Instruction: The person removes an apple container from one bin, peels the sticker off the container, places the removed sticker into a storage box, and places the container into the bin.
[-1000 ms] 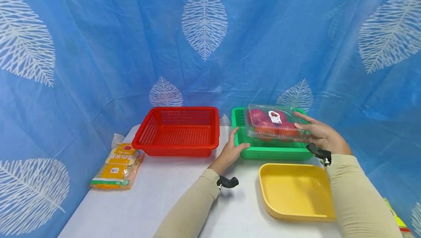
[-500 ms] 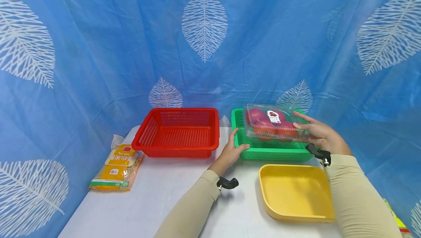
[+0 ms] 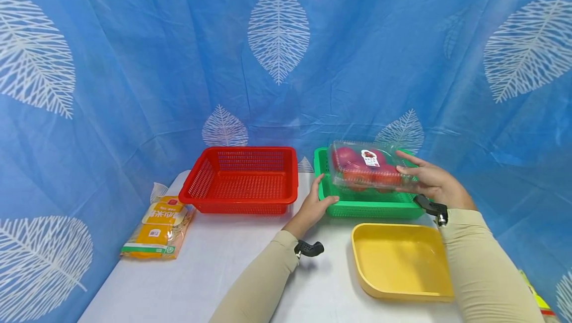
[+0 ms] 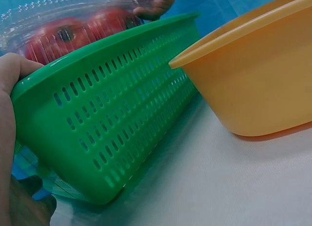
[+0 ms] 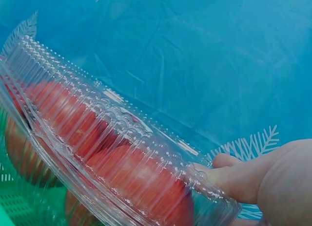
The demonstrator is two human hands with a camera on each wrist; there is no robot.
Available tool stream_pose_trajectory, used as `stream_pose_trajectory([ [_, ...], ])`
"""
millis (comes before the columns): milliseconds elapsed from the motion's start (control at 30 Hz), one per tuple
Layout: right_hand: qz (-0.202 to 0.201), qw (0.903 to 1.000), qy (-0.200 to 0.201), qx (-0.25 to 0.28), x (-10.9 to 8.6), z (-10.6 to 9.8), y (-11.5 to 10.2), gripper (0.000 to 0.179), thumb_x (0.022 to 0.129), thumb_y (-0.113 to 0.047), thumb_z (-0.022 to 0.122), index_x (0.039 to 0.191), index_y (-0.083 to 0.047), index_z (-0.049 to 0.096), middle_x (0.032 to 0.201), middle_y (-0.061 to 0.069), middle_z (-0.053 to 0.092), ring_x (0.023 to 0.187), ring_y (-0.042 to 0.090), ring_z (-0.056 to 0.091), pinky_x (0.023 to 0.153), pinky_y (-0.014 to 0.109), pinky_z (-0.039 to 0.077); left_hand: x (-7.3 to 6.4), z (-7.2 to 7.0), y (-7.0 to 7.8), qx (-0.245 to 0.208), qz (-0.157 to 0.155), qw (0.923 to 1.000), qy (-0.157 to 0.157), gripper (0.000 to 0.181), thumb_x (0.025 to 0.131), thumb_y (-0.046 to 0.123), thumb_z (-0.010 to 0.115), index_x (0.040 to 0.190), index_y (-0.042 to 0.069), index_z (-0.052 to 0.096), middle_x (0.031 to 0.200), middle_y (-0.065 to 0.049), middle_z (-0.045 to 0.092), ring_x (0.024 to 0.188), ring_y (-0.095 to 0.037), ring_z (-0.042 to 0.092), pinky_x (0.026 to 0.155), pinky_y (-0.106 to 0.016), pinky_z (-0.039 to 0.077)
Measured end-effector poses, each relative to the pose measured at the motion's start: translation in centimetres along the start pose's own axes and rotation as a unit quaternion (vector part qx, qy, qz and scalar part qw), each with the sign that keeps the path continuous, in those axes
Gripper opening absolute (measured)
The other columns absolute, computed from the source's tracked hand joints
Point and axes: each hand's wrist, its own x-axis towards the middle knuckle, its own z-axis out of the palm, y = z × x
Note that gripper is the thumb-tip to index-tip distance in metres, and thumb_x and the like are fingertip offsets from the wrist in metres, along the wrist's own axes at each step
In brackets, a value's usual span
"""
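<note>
My right hand (image 3: 433,180) grips the right end of a clear plastic clamshell box (image 3: 366,166) of red tomatoes (image 5: 146,179), with a white label on its lid. The box is held tilted over the green basket (image 3: 371,210), its left end the higher one. In the right wrist view the thumb lies on the lid and the other fingers are mostly hidden. My left hand (image 3: 310,209) holds the left front corner of the green basket. In the left wrist view its thumb (image 4: 24,67) hooks over the rim, with other fingers lower down beside the outer wall.
A red basket (image 3: 250,186) stands to the left of the green one. In front of the green basket sits a yellow tub (image 3: 402,258). A yellow food packet (image 3: 157,226) lies at the table's left, and part of another packet (image 3: 538,295) shows at far right.
The tomato box and my right hand have shifted slightly to the left over the green basket. My left hand stays at the basket's corner.
</note>
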Motion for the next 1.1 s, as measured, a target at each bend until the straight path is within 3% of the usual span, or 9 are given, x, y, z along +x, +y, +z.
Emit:
stream_pose_trajectory([
  [200,0.000,1.0000,0.002,0.009,0.2,0.2,-0.2,0.081,0.110,-0.014,0.058,0.170,-0.036,0.008,0.173,0.010,-0.018,0.150,0.050,0.022,0.106,0.057,0.047,0.0,0.0,0.1,0.005,-0.003,1.0000,0.002,0.087,0.095,0.045,0.074,0.167,0.036,0.025,0.168,-0.010,0.031,0.153,-0.036,0.027,0.115,-0.069,0.028],
  [300,-0.002,1.0000,0.000,-0.001,0.1,0.2,-0.2,0.080,0.110,-0.015,0.058,0.170,-0.037,0.009,0.173,0.010,-0.017,0.143,0.047,0.036,0.107,0.057,0.046,0.1,-0.1,0.1,0.009,-0.003,1.0000,0.003,0.087,0.095,0.044,0.073,0.167,0.036,0.025,0.168,-0.010,0.032,0.153,-0.036,0.028,0.114,-0.069,0.028],
  [400,-0.002,0.9998,0.001,-0.022,-0.2,0.2,-0.2,0.080,0.109,-0.018,0.060,0.170,-0.037,0.011,0.174,0.012,-0.013,0.126,0.033,0.058,0.107,0.056,0.045,0.1,-0.1,0.1,0.008,0.003,1.0000,0.003,0.085,0.096,0.040,0.073,0.167,0.034,0.025,0.167,-0.012,0.034,0.152,-0.036,0.029,0.115,-0.067,0.028],
  [500,-0.001,0.9996,0.003,-0.028,-0.4,0.3,-0.2,0.081,0.108,-0.020,0.062,0.170,-0.037,0.013,0.174,0.013,-0.011,0.111,0.024,0.066,0.107,0.055,0.045,0.1,-0.1,0.2,0.005,0.008,1.0000,0.001,0.084,0.097,0.035,0.072,0.167,0.032,0.025,0.166,-0.013,0.034,0.152,-0.035,0.029,0.116,-0.066,0.028],
  [600,0.006,0.9999,0.009,-0.009,-0.4,0.6,-0.3,0.081,0.108,-0.019,0.063,0.170,-0.038,0.014,0.174,0.012,-0.012,0.121,0.031,0.061,0.107,0.054,0.046,0.1,0.0,0.2,0.008,0.004,1.0000,0.002,0.085,0.097,0.038,0.073,0.167,0.032,0.025,0.166,-0.013,0.034,0.152,-0.035,0.028,0.116,-0.065,0.028],
  [767,0.007,0.9999,0.012,0.007,-0.5,0.8,-0.4,0.080,0.109,-0.017,0.060,0.170,-0.038,0.013,0.174,0.010,-0.014,0.143,0.045,0.037,0.104,0.052,0.050,0.1,0.1,0.2,0.017,-0.001,0.9998,0.005,0.087,0.095,0.040,0.074,0.167,0.033,0.025,0.166,-0.013,0.034,0.152,-0.037,0.030,0.115,-0.067,0.028],
  [867,-0.001,1.0000,0.006,0.006,-0.5,1.0,-0.4,0.079,0.109,-0.015,0.060,0.170,-0.037,0.013,0.174,0.011,-0.015,0.137,0.043,0.045,0.103,0.053,0.051,0.1,0.1,0.1,0.017,0.000,0.9998,0.007,0.086,0.096,0.037,0.073,0.167,0.033,0.025,0.165,-0.013,0.035,0.151,-0.037,0.031,0.115,-0.067,0.028],
  [1000,-0.004,1.0000,0.000,0.009,-0.8,1.1,-0.5,0.080,0.109,-0.014,0.060,0.170,-0.036,0.013,0.174,0.012,-0.015,0.113,0.028,0.064,0.102,0.053,0.051,0.1,0.1,0.1,0.014,0.000,0.9999,0.007,0.085,0.097,0.034,0.073,0.167,0.032,0.025,0.165,-0.014,0.036,0.151,-0.036,0.031,0.116,-0.066,0.028],
  [1100,-0.003,0.9999,0.004,0.011,-1.0,1.3,-0.6,0.079,0.109,-0.015,0.060,0.170,-0.037,0.014,0.174,0.011,-0.014,0.124,0.036,0.059,0.102,0.052,0.052,0.1,0.0,0.1,0.012,0.000,0.9999,0.007,0.085,0.096,0.035,0.073,0.167,0.032,0.025,0.165,-0.014,0.036,0.151,-0.037,0.031,0.116,-0.066,0.028],
])
